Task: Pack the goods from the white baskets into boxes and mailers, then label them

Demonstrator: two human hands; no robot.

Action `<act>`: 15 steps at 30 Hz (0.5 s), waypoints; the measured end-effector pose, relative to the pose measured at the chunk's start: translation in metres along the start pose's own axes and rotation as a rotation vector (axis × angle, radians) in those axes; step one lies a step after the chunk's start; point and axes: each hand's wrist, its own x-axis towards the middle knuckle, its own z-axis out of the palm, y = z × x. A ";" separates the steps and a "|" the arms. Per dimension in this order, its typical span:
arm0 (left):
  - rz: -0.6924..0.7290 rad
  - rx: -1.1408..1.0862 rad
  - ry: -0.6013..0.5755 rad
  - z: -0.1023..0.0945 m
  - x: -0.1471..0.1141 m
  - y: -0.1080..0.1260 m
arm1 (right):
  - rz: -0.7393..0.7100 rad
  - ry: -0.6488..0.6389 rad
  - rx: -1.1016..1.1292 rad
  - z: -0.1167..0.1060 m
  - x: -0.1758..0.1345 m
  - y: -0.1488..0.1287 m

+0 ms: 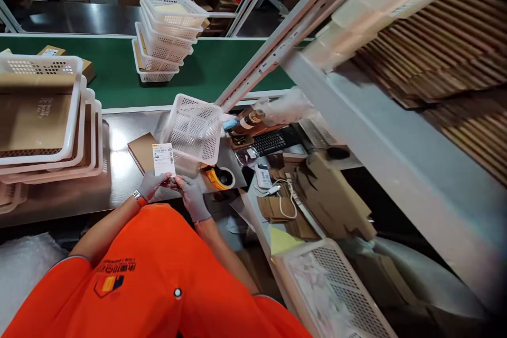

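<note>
Both my gloved hands meet at the bottom edge of a white printed shipping label [163, 158]. My left hand [151, 185] pinches its lower left side, and my right hand [191, 196] pinches the lower right corner. Behind the label, a flat brown cardboard box [142, 150] lies on the metal table [122, 132]. An upright-tilted white perforated basket [195, 129] sits just beyond my hands. To the right of my right hand rests a roll of tape in a yellow dispenser [219, 177].
Stacked white baskets [71, 127] holding cardboard stand at the left. Another basket stack [166, 37] rides on the green conveyor belt [113, 82]. A metal post [277, 47] and shelf edge [368, 132] slant across the right. A keyboard [275, 140] and white power bank [263, 176] lie right.
</note>
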 end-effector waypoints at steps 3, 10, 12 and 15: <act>-0.091 0.010 0.000 0.008 0.001 -0.003 | -0.042 0.075 -0.006 -0.008 -0.002 0.000; 0.248 0.551 0.167 0.031 -0.004 0.005 | -0.142 0.156 -0.036 -0.029 -0.014 -0.007; 0.308 0.597 -0.008 0.038 -0.007 0.007 | -0.180 0.142 -0.060 -0.036 -0.016 -0.007; 0.289 0.610 -0.183 0.047 -0.010 0.005 | -0.246 0.112 -0.091 -0.047 -0.019 -0.006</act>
